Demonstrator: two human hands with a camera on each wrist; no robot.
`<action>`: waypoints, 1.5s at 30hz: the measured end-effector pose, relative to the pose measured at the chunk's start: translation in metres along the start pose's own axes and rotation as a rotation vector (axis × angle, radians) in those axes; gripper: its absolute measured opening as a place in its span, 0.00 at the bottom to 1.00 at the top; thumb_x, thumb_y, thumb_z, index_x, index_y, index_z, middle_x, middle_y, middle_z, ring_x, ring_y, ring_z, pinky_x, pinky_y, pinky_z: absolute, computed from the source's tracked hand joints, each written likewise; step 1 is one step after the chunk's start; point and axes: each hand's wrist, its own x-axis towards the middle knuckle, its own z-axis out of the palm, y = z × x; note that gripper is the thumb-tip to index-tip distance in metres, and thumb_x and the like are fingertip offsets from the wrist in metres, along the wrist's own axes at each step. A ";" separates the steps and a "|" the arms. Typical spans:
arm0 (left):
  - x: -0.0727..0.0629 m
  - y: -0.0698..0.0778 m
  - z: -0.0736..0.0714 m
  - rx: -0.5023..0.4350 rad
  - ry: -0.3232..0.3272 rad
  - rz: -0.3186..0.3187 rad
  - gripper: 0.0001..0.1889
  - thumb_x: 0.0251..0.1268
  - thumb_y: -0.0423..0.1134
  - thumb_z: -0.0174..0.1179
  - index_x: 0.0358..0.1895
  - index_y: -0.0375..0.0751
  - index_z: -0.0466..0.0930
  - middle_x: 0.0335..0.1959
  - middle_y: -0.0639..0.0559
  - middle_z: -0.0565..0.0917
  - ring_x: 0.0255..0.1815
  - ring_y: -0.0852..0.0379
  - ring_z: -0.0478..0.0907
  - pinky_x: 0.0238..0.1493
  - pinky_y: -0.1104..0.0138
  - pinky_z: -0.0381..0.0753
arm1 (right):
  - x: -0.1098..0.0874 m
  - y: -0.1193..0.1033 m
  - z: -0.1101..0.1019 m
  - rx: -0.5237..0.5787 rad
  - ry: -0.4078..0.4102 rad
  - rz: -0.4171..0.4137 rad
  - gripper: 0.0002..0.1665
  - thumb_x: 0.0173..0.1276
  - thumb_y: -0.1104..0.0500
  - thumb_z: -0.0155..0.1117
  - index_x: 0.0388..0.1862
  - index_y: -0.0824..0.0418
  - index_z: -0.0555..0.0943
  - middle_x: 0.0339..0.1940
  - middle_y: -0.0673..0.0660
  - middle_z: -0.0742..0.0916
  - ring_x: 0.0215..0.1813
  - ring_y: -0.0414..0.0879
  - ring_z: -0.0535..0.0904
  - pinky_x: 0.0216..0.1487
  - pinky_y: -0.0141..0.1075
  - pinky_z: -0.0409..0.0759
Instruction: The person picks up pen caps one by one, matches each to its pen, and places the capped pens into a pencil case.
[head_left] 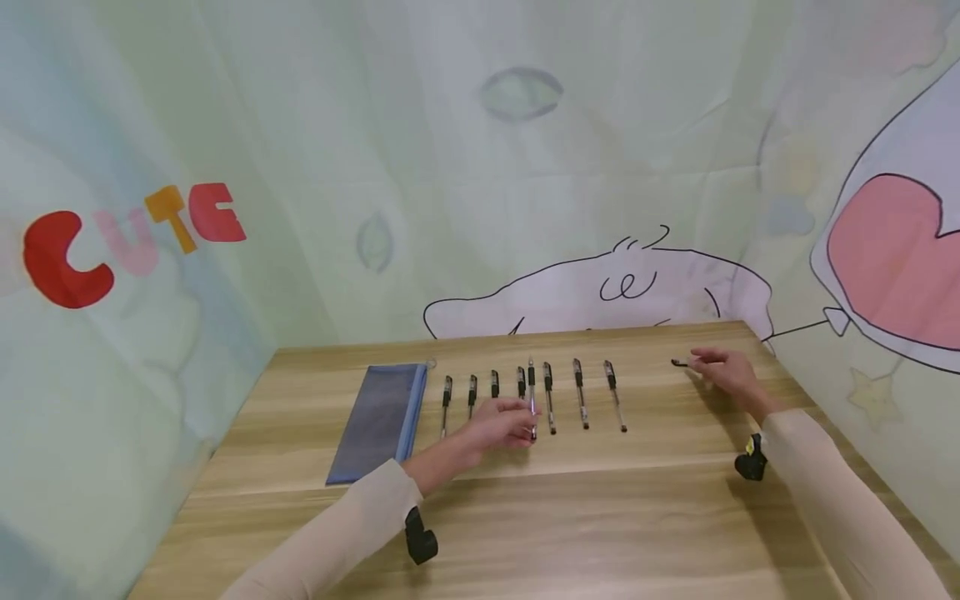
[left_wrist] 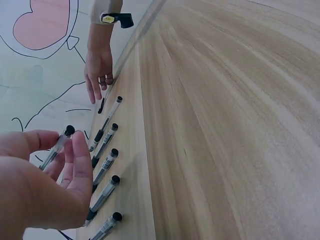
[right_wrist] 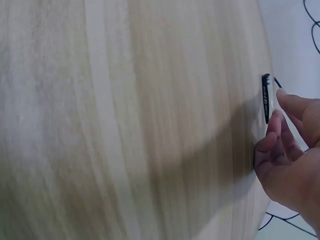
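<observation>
My left hand [head_left: 501, 423] pinches a clear-barrelled pen [head_left: 532, 402] between thumb and fingertips. Its uncapped tip points away, and the black end plug shows near my fingertips in the left wrist view. Far right on the table lies a black pen cap [right_wrist: 266, 98] with a clip. Beside it is my right hand [head_left: 726, 372], thumb and fingers apart in the right wrist view, with the fingertips close to the cap; whether they touch it is hard to tell. Several capped pens [head_left: 581, 396] lie in a row on both sides of the held pen.
A dark blue zip pouch [head_left: 377, 423] lies flat left of the pens. The wooden table [head_left: 570, 525] meets a printed curtain [head_left: 465, 167] at its back edge. Both wrists carry small black cameras [head_left: 751, 460].
</observation>
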 end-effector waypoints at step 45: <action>0.001 0.000 0.013 -0.018 -0.040 -0.014 0.13 0.67 0.32 0.64 0.52 0.32 0.80 0.47 0.38 0.87 0.30 0.59 0.82 0.33 0.74 0.84 | 0.002 -0.055 0.034 -0.208 -0.114 -0.041 0.24 0.77 0.58 0.51 0.39 0.79 0.83 0.18 0.48 0.81 0.22 0.37 0.69 0.25 0.30 0.69</action>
